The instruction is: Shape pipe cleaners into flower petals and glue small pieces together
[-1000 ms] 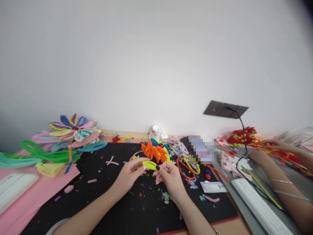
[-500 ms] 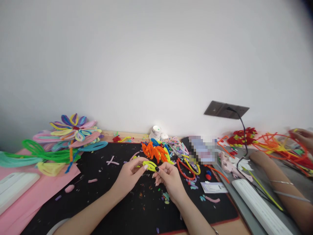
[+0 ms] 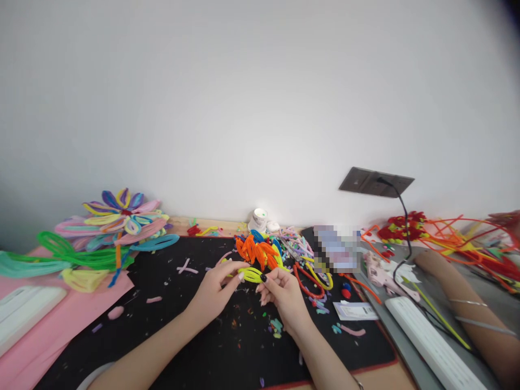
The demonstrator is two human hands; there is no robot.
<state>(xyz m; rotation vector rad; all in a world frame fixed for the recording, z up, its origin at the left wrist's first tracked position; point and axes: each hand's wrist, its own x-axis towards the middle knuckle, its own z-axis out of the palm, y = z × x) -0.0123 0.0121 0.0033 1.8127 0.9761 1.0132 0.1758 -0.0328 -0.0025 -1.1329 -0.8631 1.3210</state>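
Between my two hands is a looped yellow pipe cleaner [image 3: 252, 275], several strands side by side. My left hand [image 3: 217, 287] pinches its left end between thumb and fingers. At the other end, my right hand [image 3: 280, 292] grips it, thumb and forefinger closed; one nail is black. Just behind the loops lie orange pipe-cleaner petals [image 3: 257, 252], with blue and yellow ones among them. To the right of my right hand rest a red pipe-cleaner loop [image 3: 305, 283] and a yellow loop [image 3: 324, 277]. Small clippings [image 3: 276, 326] are scattered on the black mat [image 3: 170, 346] below.
A multicoloured pipe-cleaner flower [image 3: 125, 212] and green loops [image 3: 77, 252] lie at left on pink paper [image 3: 44, 346]. At right are a pink glue gun [image 3: 377, 271], a white power strip [image 3: 433, 341], a cord [image 3: 406, 227] and a co-worker's arm [image 3: 459, 292]. A small white cup [image 3: 259, 219] stands by the wall.
My right hand has shifted slightly right, and the yellow loops look straighter and more drawn out. At far right, the co-worker's raised hand and the orange pipe cleaners have moved.
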